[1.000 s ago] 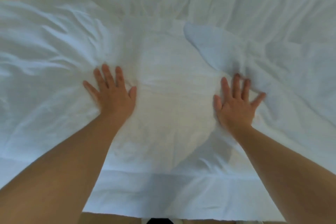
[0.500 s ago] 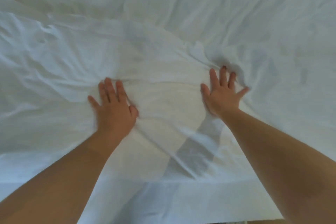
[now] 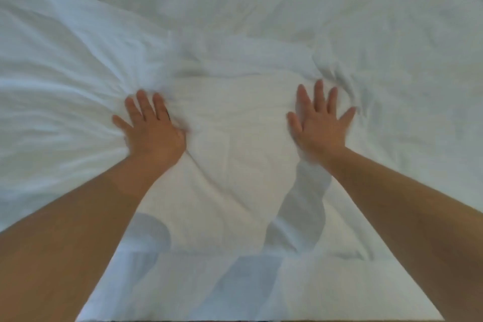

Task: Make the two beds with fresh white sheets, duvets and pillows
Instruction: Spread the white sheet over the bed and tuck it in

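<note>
A white duvet (image 3: 235,154) covers nearly the whole view, wrinkled at the left and flatter in the middle. My left hand (image 3: 151,128) lies flat on it with fingers straight, cloth bunched in folds just beyond its fingertips. My right hand (image 3: 320,120) presses flat on the duvet about a pillow's width to the right, fingers spread. Both forearms reach in from the bottom corners. Creased white fabric (image 3: 339,2) spreads across the far part of the bed.
The near edge of the bedding (image 3: 261,317) runs along the bottom of the view, with a thin dark strip below it. Nothing but white bedding shows elsewhere.
Both hands have slid forward across the duvet and further apart, pushing wrinkles ahead of them. The view has shifted so the bed's near edge sits lower.
</note>
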Demonstrator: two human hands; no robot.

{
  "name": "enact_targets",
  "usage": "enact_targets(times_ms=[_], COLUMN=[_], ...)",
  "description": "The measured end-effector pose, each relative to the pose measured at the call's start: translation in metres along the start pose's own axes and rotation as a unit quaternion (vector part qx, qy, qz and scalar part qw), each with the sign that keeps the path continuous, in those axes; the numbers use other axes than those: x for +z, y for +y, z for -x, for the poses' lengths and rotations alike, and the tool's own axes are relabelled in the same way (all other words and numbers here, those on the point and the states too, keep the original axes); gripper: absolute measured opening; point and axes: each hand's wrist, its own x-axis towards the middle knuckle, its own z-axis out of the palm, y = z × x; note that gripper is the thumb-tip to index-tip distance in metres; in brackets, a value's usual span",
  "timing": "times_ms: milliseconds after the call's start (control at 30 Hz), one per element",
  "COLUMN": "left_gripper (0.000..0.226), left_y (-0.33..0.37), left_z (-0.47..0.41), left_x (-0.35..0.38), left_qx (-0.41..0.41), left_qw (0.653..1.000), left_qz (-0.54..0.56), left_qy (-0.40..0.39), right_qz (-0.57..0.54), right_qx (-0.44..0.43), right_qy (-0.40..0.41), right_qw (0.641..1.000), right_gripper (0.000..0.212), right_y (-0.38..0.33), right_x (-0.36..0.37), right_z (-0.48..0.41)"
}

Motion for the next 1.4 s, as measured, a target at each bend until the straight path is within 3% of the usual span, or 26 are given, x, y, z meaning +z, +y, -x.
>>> enact_targets(times_ms=[33, 100, 200, 267, 333, 467, 500, 533, 600, 667, 733, 800, 1067, 1400], left_gripper=[0.076, 0.075, 0.072, 0.071, 0.072, 0.081, 0.082, 0.083, 0.082, 0.079, 0.079, 0.079, 0.077, 0.080], left_y=[0.016, 0.054, 0.084, 0.082, 0.077, 0.100, 0.109, 0.120, 0.149, 0.189, 0.232, 0.269, 0.429, 0.643], left_z=[0.014, 0.051, 0.105, 0.119, 0.117, 0.109, 0.110, 0.110, 0.109, 0.106, 0.099, 0.094, 0.111, 0.156], left_x=[-0.003, -0.011, 0.000, 0.014, 0.024, 0.022, 0.018, 0.013, 0.006, 0.004, 0.001, 0.004, 0.026, 0.033], left_qx=[0.007, 0.097, 0.234, 0.200, 0.144, 0.111, 0.092, 0.075, 0.078, 0.162, 0.218, 0.199, 0.149, 0.178], left_qw=[0.999, 0.992, 0.970, 0.980, 0.989, 0.993, 0.995, 0.997, 0.996, 0.981, 0.966, 0.969, 0.976, 0.971], left_qz=[0.029, 0.048, 0.022, -0.003, -0.023, -0.046, -0.045, -0.036, -0.001, 0.021, 0.019, 0.006, 0.041, 0.054], left_qy=[0.016, 0.069, 0.062, 0.012, 0.005, -0.022, -0.018, -0.007, 0.036, 0.101, 0.140, 0.147, 0.150, 0.152], right_qz=[-0.005, 0.003, 0.005, 0.021, 0.046, 0.014, 0.010, 0.011, 0.023, 0.056, 0.082, 0.076, 0.053, 0.091], right_qx=[-0.042, -0.130, -0.209, -0.216, -0.173, 0.097, 0.127, 0.114, -0.006, -0.143, -0.222, -0.267, -0.311, -0.308], right_qy=[0.004, 0.011, -0.024, -0.034, -0.027, -0.017, -0.010, -0.003, 0.009, 0.027, 0.059, 0.095, 0.142, 0.135], right_qw=[0.999, 0.991, 0.978, 0.976, 0.984, 0.995, 0.992, 0.993, 1.000, 0.988, 0.970, 0.956, 0.938, 0.937], right_gripper=[0.064, 0.064, 0.062, 0.061, 0.062, 0.064, 0.066, 0.068, 0.068, 0.069, 0.066, 0.064, 0.064, 0.064], right_y=[-0.005, -0.007, -0.005, 0.004, 0.032, 0.132, 0.145, 0.147, 0.133, 0.129, 0.155, 0.197, 0.374, 0.574], right_x=[0.005, 0.007, 0.016, 0.015, 0.010, 0.008, 0.006, 0.005, 0.005, 0.008, 0.011, 0.017, 0.034, 0.037], right_z=[0.012, 0.041, 0.086, 0.093, 0.076, 0.047, 0.042, 0.036, 0.022, 0.013, 0.002, -0.009, -0.035, -0.038])
